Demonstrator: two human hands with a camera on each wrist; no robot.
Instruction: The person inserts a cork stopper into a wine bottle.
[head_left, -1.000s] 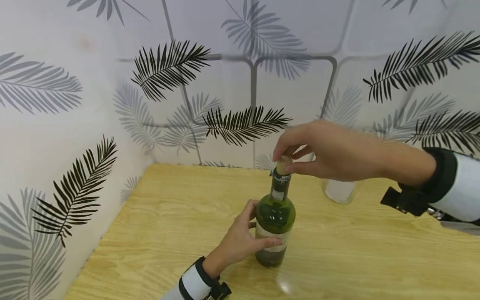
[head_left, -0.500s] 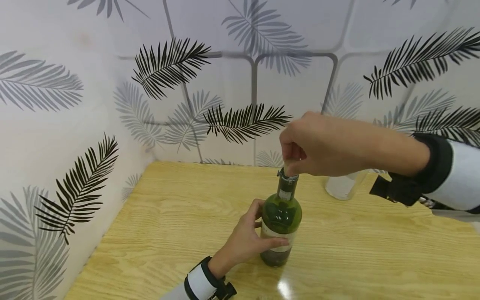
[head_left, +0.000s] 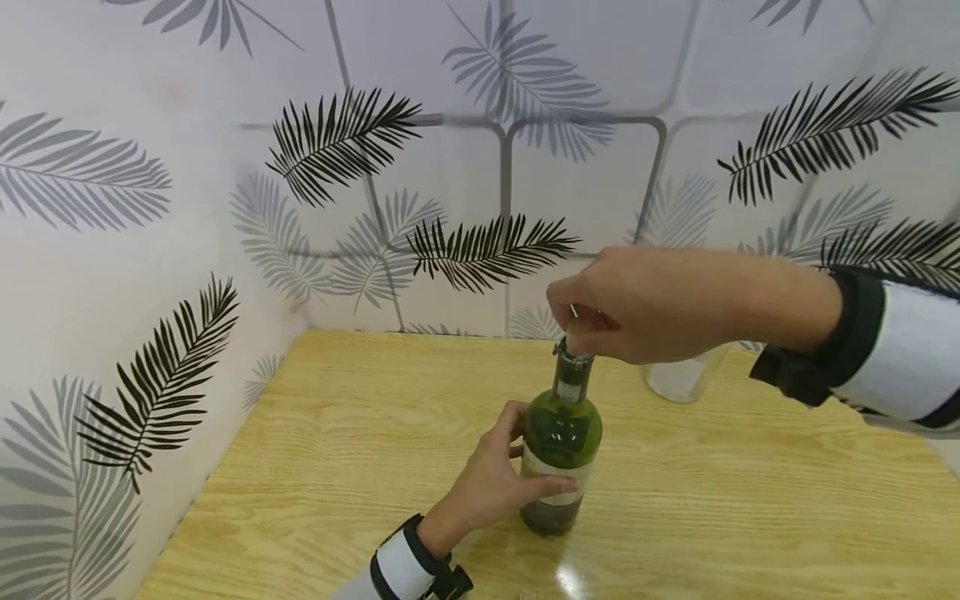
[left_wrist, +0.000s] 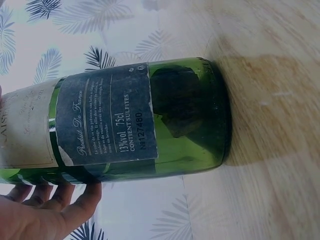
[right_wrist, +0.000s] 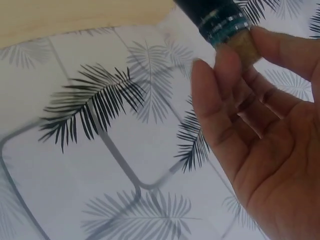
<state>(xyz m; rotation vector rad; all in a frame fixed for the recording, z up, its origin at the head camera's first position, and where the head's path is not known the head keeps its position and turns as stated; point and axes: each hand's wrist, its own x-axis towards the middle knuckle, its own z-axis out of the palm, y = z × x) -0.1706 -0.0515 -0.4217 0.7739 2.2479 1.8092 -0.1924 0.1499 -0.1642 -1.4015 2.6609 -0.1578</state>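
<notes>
Green wine bottle (head_left: 561,442) upright on the wooden table (head_left: 750,517), long axis vertical. Left hand (head_left: 491,483) wraps its label; right hand (head_left: 637,304) directly above pinches the cork (right_wrist: 243,41) at the bottle mouth.

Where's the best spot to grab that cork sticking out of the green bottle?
Probably the short stub of cork above the bottle neck, pinched from above between fingertips, as the right hand does. The bottle stands upright, so only that top end is exposed.
</notes>
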